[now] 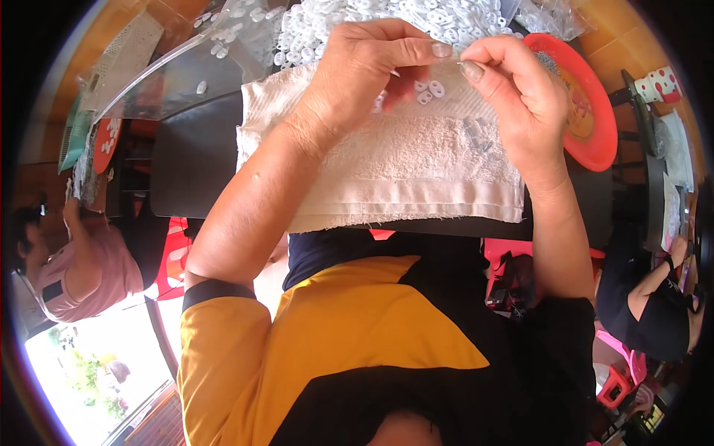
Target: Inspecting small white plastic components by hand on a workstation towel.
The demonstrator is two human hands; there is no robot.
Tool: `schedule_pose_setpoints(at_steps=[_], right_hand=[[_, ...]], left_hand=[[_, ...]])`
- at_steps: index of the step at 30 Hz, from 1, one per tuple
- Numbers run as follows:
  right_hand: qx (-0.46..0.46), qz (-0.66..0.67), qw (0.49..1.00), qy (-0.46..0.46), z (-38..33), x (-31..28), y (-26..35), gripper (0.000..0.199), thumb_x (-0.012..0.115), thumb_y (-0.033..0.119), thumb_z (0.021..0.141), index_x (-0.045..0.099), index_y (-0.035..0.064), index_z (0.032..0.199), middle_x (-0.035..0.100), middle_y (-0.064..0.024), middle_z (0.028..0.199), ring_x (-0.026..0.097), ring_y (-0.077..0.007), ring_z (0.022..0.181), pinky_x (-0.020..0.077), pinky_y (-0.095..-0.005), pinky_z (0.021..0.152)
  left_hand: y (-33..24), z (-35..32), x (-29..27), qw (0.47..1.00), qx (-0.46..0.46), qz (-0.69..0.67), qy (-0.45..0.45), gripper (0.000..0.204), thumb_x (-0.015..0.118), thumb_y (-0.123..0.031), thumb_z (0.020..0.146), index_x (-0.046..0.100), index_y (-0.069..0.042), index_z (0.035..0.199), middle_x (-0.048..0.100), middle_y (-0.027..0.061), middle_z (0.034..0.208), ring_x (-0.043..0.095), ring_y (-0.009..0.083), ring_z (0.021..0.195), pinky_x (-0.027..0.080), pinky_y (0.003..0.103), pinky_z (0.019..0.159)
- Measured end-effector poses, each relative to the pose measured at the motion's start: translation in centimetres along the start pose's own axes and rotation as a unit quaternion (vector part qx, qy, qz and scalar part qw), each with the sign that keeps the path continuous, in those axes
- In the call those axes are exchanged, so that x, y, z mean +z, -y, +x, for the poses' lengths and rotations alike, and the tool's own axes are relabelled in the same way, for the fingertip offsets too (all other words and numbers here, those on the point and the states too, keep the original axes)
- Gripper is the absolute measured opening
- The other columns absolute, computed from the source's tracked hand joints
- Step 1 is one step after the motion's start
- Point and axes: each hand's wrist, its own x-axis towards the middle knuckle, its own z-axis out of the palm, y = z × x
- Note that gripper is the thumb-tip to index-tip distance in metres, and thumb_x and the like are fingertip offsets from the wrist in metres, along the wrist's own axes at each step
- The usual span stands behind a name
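Both hands are raised over a cream towel, their fingertips almost meeting. My left hand is closed in a pinch of thumb and forefinger; a bit of white shows under its curled fingers, and what it grips is too small to make out. Thumb and forefinger of my right hand are pinched together as well, with a tiny thin thing at their tips that I cannot name. Below the hands, several white oval plastic pieces with holes lie on the towel. Thin, clear or metallic slivers are scattered nearer the right forearm.
A large heap of white oval pieces spreads behind the towel. Right of it stands a red plate holding small metallic bits. Clear plastic sheeting covers the dark table's left. People sit working at far left and far right.
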Motion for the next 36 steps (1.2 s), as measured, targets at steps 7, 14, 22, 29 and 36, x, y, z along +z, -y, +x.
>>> schedule_pose_setpoints(at_steps=[7,14,22,29,36], right_hand=[[0.062,-0.137,0.978,0.144,-0.8,0.3,-1.7,0.004,0.058,-0.003,0.082,0.056,-0.0020,0.086,0.059,-0.0107,0.073,0.059,-0.0198,0.065,0.0434,-0.0312,0.060],[0.110,-0.120,0.974,0.156,-0.6,0.4,-1.9,0.006,0.058,0.001,0.082,0.058,-0.0034,0.086,0.062,-0.0116,0.074,0.059,-0.0201,0.067,0.0447,-0.0326,0.063],[0.266,0.188,0.945,0.023,0.1,0.1,-0.9,0.008,0.058,0.008,0.092,0.062,0.0026,0.095,0.062,-0.0013,0.078,0.056,-0.0086,0.069,0.0396,-0.0210,0.061],[0.323,0.255,0.912,-0.001,1.9,1.2,1.4,0.010,0.056,0.009,0.092,0.060,0.0016,0.097,0.064,-0.0041,0.083,0.060,-0.0115,0.071,0.0425,-0.0227,0.062],[0.256,0.208,0.943,-0.051,3.0,3.1,1.5,0.007,0.057,0.006,0.092,0.061,0.0008,0.096,0.064,-0.0035,0.084,0.060,-0.0096,0.072,0.0437,-0.0225,0.063]], left_hand=[[2.2,0.6,-0.6,0.803,0.335,0.491,0.041,0.011,0.072,-0.013,0.073,0.070,-0.007,0.083,0.060,0.0036,0.078,0.059,0.0218,0.080,0.051,0.034,0.067],[3.9,0.7,-0.2,0.802,0.296,0.517,0.039,0.017,0.072,-0.006,0.069,0.066,-0.006,0.085,0.055,0.0061,0.081,0.055,0.0276,0.088,0.049,0.039,0.076],[1.7,0.0,0.5,0.960,0.166,0.219,-0.050,0.006,0.071,-0.003,0.079,0.069,-0.003,0.084,0.065,0.0017,0.075,0.058,0.0084,0.068,0.048,0.025,0.063],[2.4,-0.6,0.9,0.969,0.210,0.089,-0.096,0.009,0.073,0.000,0.078,0.068,-0.001,0.085,0.068,0.0015,0.076,0.057,0.0036,0.068,0.046,0.020,0.061],[0.8,-1.0,0.7,0.982,0.162,0.001,-0.096,0.011,0.072,-0.006,0.081,0.066,0.002,0.086,0.069,0.0057,0.080,0.060,0.0090,0.066,0.048,0.022,0.059]])
